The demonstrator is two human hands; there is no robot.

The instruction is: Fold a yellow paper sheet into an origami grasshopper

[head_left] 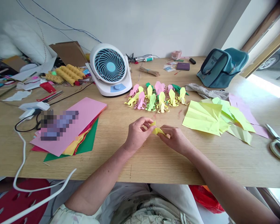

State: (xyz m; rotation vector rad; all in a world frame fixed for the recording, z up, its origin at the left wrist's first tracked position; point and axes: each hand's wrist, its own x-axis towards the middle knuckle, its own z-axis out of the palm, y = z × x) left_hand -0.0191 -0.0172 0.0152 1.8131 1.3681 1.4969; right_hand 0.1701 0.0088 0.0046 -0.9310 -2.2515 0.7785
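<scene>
Between both hands, just above the wooden table (116, 168), is a small piece of folded yellow paper (157, 130). My left hand (140, 132) pinches its left end between thumb and fingers. The right end is gripped by my right hand (175, 137), its fingers closed round the edge. Beyond the hands stand several folded paper flowers (162, 101) in yellow, pink and light green, with curled tips. Right of my right hand lie creased yellow sheets (203, 116) and pale green pieces (240, 116).
A white fan (110, 70) stands at the back. Coloured paper (88, 112) is stacked on the left, beside a power strip (34, 107) and white cable. Scissors (278, 143) lie at the right edge. A teal bag (220, 68) sits at the back right, near a grey cloth (205, 92).
</scene>
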